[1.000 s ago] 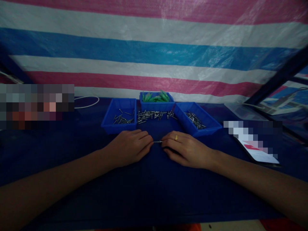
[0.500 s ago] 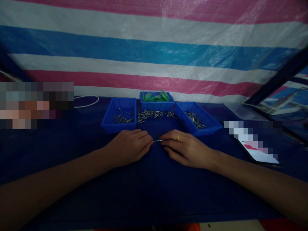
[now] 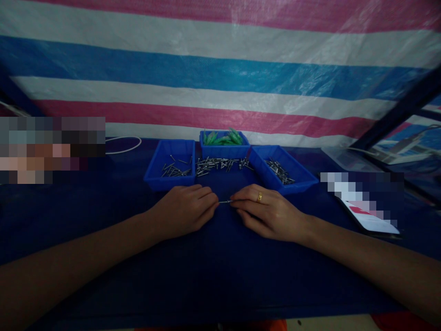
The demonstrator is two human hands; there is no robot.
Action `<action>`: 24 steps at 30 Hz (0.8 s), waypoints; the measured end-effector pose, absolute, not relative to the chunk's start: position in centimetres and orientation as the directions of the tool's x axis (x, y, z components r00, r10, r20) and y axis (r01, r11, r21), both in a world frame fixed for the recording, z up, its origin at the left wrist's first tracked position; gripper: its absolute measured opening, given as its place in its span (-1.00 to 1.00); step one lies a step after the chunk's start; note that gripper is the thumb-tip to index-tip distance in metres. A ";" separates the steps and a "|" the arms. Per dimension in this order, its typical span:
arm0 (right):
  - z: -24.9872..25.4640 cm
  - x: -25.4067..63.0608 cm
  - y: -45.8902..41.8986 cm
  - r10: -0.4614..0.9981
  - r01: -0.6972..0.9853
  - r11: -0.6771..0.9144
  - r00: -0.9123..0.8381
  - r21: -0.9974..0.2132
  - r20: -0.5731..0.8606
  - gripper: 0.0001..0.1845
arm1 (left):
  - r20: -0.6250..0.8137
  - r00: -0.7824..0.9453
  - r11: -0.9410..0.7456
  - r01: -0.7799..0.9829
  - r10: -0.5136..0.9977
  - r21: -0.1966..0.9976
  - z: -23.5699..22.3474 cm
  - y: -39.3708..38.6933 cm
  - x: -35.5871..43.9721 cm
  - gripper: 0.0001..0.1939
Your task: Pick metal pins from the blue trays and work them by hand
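Observation:
Between my two hands a thin silvery metal pin (image 3: 224, 202), with a small collar near its right end, lies level just above the blue table. My left hand (image 3: 191, 208) is closed, its thumb and fingertips pinching the pin's left end. The right hand (image 3: 267, 211), a gold ring on one finger, pinches the collar end; its fingertips hide that tip. Beyond the hands lies a loose pile of similar metal pins (image 3: 222, 164). More pins lie in the left blue bin (image 3: 155, 177) and the right blue bin (image 3: 303, 178).
A third blue bin (image 3: 225, 151) at the back holds green pieces in clear wrapping (image 3: 220, 138). A phone-like device (image 3: 372, 218), partly blurred out, lies at the right. A white cable (image 3: 127, 146) loops at the left. Behind hangs a striped plastic sheet (image 3: 220, 78).
The right hand's ringed finger has shifted slightly to the right and turned a little around the pin's end. My left hand and the bins have hardly moved.

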State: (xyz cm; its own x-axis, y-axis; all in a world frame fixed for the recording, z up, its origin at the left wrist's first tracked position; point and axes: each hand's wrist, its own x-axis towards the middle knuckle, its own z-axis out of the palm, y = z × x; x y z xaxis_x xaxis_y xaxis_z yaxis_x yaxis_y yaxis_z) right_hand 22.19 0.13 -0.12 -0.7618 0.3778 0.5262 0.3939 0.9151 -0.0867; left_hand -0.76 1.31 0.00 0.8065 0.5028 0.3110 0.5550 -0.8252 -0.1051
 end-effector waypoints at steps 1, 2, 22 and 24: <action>-0.1 22.2 0.1 0.373 0.390 0.917 -0.764 -0.083 0.526 -0.77 | 0.310 0.806 -0.824 0.556 0.504 -0.105 0.0 1.3 -0.8 -0.72; -0.1 22.2 0.2 0.373 0.392 0.916 -0.766 -0.080 0.523 -0.77 | 0.308 0.806 -0.824 0.557 0.505 -0.106 0.0 1.3 -0.8 -0.72; -0.3 22.3 0.2 0.389 0.413 0.908 -0.773 -0.068 0.501 -0.73 | 0.315 0.810 -0.828 0.549 0.495 -0.110 0.1 1.3 -0.8 -0.72; -0.3 22.3 0.3 0.370 0.401 0.915 -0.775 -0.055 0.512 -0.75 | 0.316 0.809 -0.828 0.550 0.496 -0.111 0.1 1.3 -0.8 -0.71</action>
State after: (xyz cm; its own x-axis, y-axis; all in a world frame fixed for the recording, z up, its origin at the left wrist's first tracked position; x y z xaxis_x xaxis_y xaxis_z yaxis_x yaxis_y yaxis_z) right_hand 22.32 0.26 -0.26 -0.7748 0.3704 0.5123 0.4006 0.9146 -0.0554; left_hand -0.79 1.35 0.15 0.8090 0.4957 0.3159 0.5504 -0.8275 -0.1109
